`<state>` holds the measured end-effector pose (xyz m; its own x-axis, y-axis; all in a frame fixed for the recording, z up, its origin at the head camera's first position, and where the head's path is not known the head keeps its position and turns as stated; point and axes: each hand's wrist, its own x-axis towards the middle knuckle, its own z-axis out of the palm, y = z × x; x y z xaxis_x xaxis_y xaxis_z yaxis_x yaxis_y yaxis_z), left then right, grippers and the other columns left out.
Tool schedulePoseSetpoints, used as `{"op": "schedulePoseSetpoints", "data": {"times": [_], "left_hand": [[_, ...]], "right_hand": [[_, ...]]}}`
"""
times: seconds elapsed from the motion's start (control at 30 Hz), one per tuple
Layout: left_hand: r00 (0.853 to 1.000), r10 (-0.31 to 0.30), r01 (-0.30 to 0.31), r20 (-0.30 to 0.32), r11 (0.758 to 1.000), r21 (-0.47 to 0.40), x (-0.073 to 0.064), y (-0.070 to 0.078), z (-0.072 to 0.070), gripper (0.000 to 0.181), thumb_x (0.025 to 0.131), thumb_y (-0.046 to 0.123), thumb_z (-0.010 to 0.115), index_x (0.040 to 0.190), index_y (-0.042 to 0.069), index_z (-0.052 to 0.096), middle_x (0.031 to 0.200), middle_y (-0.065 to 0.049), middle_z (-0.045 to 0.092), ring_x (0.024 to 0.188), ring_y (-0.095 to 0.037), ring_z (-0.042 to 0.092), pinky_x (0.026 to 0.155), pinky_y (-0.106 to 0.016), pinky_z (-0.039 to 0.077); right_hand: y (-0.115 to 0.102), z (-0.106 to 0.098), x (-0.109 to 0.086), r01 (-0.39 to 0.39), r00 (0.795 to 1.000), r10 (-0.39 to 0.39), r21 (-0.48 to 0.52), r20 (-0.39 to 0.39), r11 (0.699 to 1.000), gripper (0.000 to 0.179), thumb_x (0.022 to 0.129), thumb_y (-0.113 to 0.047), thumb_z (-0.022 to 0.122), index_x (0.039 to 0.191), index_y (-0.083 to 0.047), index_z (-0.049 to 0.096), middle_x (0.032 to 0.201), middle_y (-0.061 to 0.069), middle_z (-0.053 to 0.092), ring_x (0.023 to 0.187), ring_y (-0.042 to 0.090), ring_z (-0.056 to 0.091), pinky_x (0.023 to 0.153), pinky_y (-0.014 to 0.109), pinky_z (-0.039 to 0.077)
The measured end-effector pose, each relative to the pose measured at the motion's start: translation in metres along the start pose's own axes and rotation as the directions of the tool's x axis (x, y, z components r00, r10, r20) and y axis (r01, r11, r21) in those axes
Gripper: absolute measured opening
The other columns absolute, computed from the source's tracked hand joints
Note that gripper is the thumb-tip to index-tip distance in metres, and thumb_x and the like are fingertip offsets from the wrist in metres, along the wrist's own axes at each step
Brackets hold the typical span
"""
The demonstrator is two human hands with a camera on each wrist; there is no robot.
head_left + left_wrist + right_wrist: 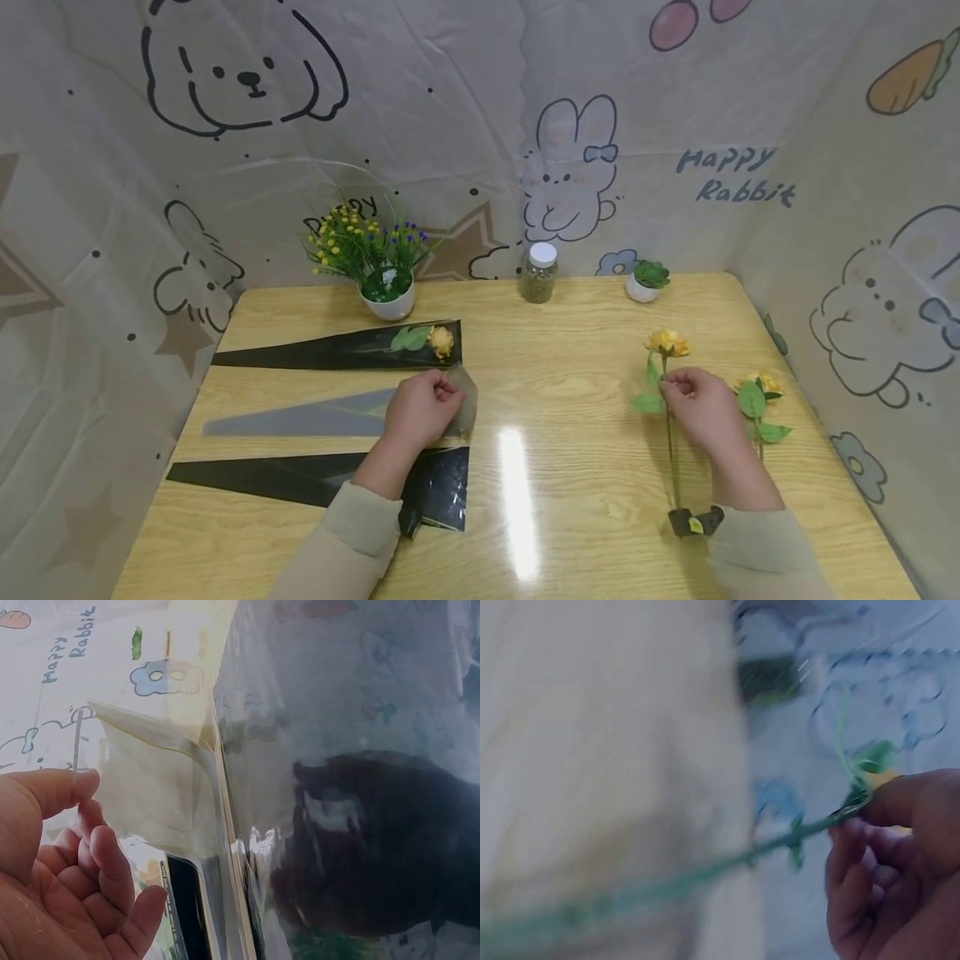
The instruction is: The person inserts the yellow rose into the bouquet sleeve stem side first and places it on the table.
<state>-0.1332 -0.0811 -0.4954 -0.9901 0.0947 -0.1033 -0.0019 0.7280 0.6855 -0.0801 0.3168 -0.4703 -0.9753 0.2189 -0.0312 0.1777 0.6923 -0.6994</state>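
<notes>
My left hand (pixel 423 408) pinches the mouth of a grey translucent flower sleeve (pixel 300 418) between thumb and index finger. In the left wrist view, the sleeve's lifted film (pixel 146 784) stands away from the layer beneath. On the right, thumb and fingers of my right hand (pixel 701 412) pinch the stem of a yellow artificial flower (pixel 667 342) just below the bloom. Its green stem (pixel 705 871) runs blurred across the right wrist view. Another yellow flower (pixel 752 402) lies beyond that hand, partly hidden by it.
Above the grey sleeve lies a black sleeve (pixel 322 352) with a yellow flower at its wide end. A second black sleeve (pixel 262 477) is below. Along the back edge stand a potted plant (pixel 390 300), a lidded jar (pixel 538 279) and a small succulent (pixel 647 283).
</notes>
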Motion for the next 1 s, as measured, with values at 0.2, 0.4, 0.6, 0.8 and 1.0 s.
{"op": "schedulePoseSetpoints", "data": {"times": [0.2, 0.4, 0.6, 0.8, 1.0], "left_hand": [[1.000, 0.001, -0.001, -0.008, 1.000, -0.008, -0.001, 0.001, -0.002, 0.016, 0.097, 0.029, 0.078, 0.090, 0.015, 0.073, 0.078, 0.004, 0.066, 0.071, -0.014, 0.060, 0.068, -0.036, 0.050], [1.000, -0.009, 0.009, -0.007, 1.000, -0.015, -0.001, -0.001, -0.001, 0.016, 0.098, 0.029, 0.077, 0.092, 0.014, 0.074, 0.080, 0.004, 0.066, 0.072, -0.015, 0.061, 0.069, -0.036, 0.051], [1.000, 0.004, -0.004, -0.015, 1.000, -0.021, -0.001, 0.000, -0.001, 0.016, 0.098, 0.027, 0.077, 0.093, 0.013, 0.073, 0.079, 0.003, 0.066, 0.073, -0.015, 0.061, 0.070, -0.037, 0.052], [0.999, 0.027, -0.027, -0.044, 1.000, -0.005, -0.003, 0.000, -0.001, 0.015, 0.099, 0.026, 0.076, 0.093, 0.012, 0.073, 0.079, 0.003, 0.065, 0.072, -0.015, 0.060, 0.068, -0.038, 0.051], [0.998, 0.025, -0.027, -0.058, 0.999, -0.025, -0.004, 0.000, -0.002, 0.016, 0.100, 0.027, 0.074, 0.094, 0.012, 0.073, 0.079, 0.003, 0.065, 0.071, -0.015, 0.060, 0.067, -0.037, 0.051]], "right_hand": [[-0.059, 0.012, 0.010, 0.153, 0.983, -0.109, 0.333, -0.146, 0.930, 0.020, 0.105, -0.007, 0.064, 0.113, 0.011, 0.066, 0.089, 0.010, 0.071, 0.067, 0.005, 0.067, 0.059, 0.022, 0.054], [-0.103, 0.034, 0.009, 0.330, 0.940, -0.207, 0.575, -0.270, 0.749, 0.011, 0.102, 0.004, 0.065, 0.109, 0.011, 0.063, 0.089, -0.010, 0.069, 0.073, 0.005, 0.070, 0.064, 0.020, 0.056], [-0.129, 0.055, 0.002, 0.416, 0.910, -0.271, 0.673, -0.315, 0.612, 0.020, 0.099, 0.011, 0.064, 0.112, -0.004, 0.064, 0.090, -0.003, 0.069, 0.074, 0.009, 0.072, 0.066, 0.023, 0.058], [-0.142, 0.077, -0.002, 0.421, 0.905, -0.326, 0.679, -0.272, 0.602, 0.015, 0.097, 0.013, 0.064, 0.112, 0.012, 0.061, 0.093, -0.003, 0.070, 0.078, 0.010, 0.073, 0.070, 0.024, 0.059], [-0.148, 0.097, -0.007, 0.408, 0.906, -0.365, 0.666, -0.214, 0.624, 0.018, 0.094, 0.015, 0.068, 0.111, 0.014, 0.063, 0.095, 0.018, 0.072, 0.080, 0.011, 0.073, 0.072, 0.025, 0.058]]}}
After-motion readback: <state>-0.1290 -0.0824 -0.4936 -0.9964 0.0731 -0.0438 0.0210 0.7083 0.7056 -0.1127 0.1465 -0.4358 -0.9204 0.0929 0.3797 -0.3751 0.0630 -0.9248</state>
